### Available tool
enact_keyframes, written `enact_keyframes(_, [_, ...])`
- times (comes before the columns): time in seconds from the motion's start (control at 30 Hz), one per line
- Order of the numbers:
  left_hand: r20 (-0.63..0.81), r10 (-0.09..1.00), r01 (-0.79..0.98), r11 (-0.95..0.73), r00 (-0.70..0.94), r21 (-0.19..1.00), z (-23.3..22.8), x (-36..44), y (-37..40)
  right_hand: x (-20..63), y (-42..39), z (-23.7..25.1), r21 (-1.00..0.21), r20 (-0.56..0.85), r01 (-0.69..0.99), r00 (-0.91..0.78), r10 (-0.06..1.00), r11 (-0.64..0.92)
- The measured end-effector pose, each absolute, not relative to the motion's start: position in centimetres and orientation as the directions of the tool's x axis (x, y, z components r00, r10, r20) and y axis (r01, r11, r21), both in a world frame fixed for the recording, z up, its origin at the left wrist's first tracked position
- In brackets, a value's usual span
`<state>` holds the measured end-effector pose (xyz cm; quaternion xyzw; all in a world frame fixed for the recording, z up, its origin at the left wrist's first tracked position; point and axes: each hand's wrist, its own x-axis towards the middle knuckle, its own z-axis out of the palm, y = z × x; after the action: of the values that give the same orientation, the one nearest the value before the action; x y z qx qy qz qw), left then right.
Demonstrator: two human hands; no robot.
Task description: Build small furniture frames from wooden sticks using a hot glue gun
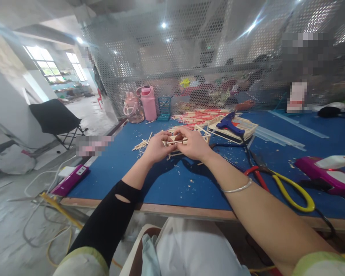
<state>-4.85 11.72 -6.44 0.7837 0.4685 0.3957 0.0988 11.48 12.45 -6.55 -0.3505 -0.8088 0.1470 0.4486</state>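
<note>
Both hands meet over the blue table, fingers curled in a pinch. A thin wooden stick (174,142) runs between them. My left hand (158,146) grips its left part, and my right hand (194,144) grips its right part. Just behind and beneath my fingers sits a small frame of wooden sticks (204,133), partly covered by my hands. Several loose sticks (140,145) lie left of my left hand. Right of my right hand, a blue glue gun (231,124) rests on a larger stick frame (248,132).
Red-tipped sticks (195,117) are heaped at the back. Clear plastic strips (278,138) lie to the right, near yellow-and-red-handled pliers (294,191) and a purple power strip (327,174). Two pink bottles (148,104) stand before the perforated metal screen (161,53). Another power strip (70,180) is at the left edge.
</note>
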Motion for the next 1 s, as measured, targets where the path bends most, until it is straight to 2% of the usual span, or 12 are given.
enact_keyframes(0.2, [0.488, 0.817, 0.636, -0.558, 0.308, 0.533, -6.7, -5.5, 12.0, 12.7, 12.8, -5.7, -0.575, 0.762, 0.360, -0.091, 0.641, 0.735])
enact_keyframes(0.37, [0.501, 0.799, 0.631, -0.583, 0.332, 0.512, -7.0, -5.6, 12.3, 14.6, 12.6, -3.3, -0.616, 0.783, 0.348, 0.177, 0.596, 0.706])
enact_keyframes(0.43, [0.504, 0.794, 0.636, -0.589, 0.339, 0.499, -7.1, -5.7, 12.4, 15.9, 11.8, -2.0, -0.636, 0.756, 0.425, 0.175, 0.631, 0.644])
enact_keyframes(0.5, [0.500, 0.790, 0.650, -0.593, 0.356, 0.474, -7.0, -6.0, 12.3, 17.6, 10.4, -1.1, -0.615, 0.696, 0.563, 0.059, 0.716, 0.552])
enact_keyframes(0.53, [0.502, 0.783, 0.662, -0.599, 0.368, 0.450, -6.9, -6.2, 12.1, 18.6, 9.4, -0.9, -0.574, 0.641, 0.650, -0.023, 0.767, 0.498])
enact_keyframes(0.6, [0.552, 0.743, 0.693, -0.622, 0.378, 0.364, -6.4, -6.4, 11.3, 20.9, 7.1, -1.3, -0.410, 0.473, 0.844, -0.126, 0.872, 0.345])
enact_keyframes(0.7, [0.767, 0.563, 0.749, -0.641, 0.307, 0.170, -5.7, -5.7, 9.1, 24.5, 3.7, -3.3, -0.105, 0.178, 0.994, 0.001, 0.984, 0.018])
enact_keyframes(0.77, [0.825, 0.456, 0.753, -0.656, 0.334, 0.058, -5.7, -3.9, 7.5, 26.3, 2.1, -4.9, 0.010, 0.047, 0.995, 0.095, 0.994, -0.096])
enact_keyframes(0.8, [0.767, 0.482, 0.735, -0.677, 0.424, 0.019, -5.9, -2.7, 6.9, 26.9, 1.6, -5.6, 0.018, -0.013, 0.993, 0.118, 0.993, -0.118])
enact_keyframes(0.87, [0.503, 0.654, 0.752, -0.660, 0.565, 0.014, -6.5, -0.1, 6.1, 27.5, 1.1, -6.6, -0.019, -0.056, 0.990, 0.138, 0.989, -0.139])
enact_keyframes(0.93, [0.305, 0.822, 0.847, -0.526, 0.480, 0.085, -7.2, 2.2, 6.1, 27.4, 1.1, -6.9, -0.078, -0.054, 0.984, 0.155, 0.986, -0.159])
enact_keyframes(1.0, [0.182, 0.901, 0.888, -0.423, 0.393, 0.178, -7.7, 3.5, 6.6, 27.1, 1.5, -6.8, -0.126, -0.081, 0.978, 0.155, 0.985, -0.164])
